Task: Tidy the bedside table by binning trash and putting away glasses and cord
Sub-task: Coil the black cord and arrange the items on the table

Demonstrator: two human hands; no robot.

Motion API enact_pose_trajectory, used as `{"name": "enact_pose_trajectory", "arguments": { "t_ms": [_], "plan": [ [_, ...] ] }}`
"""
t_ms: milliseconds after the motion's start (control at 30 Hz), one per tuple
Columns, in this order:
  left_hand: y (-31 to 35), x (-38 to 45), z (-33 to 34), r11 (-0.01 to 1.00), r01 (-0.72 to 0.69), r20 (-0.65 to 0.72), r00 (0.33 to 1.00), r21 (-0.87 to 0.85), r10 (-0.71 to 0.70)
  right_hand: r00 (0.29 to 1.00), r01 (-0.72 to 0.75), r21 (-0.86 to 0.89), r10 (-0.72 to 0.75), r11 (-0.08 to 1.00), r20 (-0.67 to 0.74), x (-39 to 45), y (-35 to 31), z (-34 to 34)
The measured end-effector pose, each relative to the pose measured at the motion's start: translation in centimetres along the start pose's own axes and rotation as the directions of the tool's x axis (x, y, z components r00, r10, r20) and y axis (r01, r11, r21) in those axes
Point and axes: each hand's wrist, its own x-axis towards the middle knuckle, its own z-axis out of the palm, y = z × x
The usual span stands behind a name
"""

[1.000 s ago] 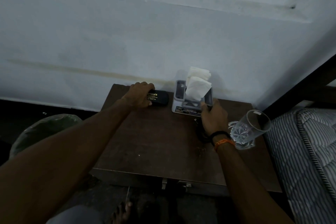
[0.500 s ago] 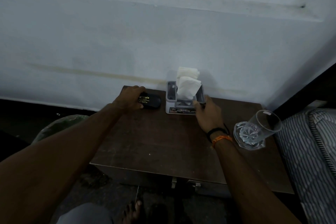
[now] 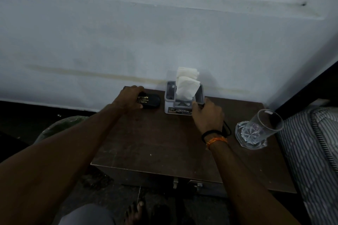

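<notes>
Curled over the left end of the black glasses case, the left hand grips it at the back of the bedside table against the wall. Right hand holds the grey tissue holder by its right front corner, just beside the case; a black cord peeks out beside that wrist.

Matt wooden table, clear glass
</notes>
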Motion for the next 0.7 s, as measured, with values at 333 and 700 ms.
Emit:
{"name": "enact_pose_trajectory", "arguments": {
  "t_ms": [333,700],
  "plan": [
    [0.2,-0.1,0.6,0.998,0.051,-0.027,0.998,0.022,-0.050,1.000,-0.022,0.011,0.022,1.000,0.012,-0.6,-0.4,-0.4],
    [13.4,-10.0,5.9,0.937,-0.272,-0.376,0.910,-0.217,0.177,0.978,-0.186,-0.087,0.193,0.979,0.076,-5.8,4.6,-6.3]
  ]
}}
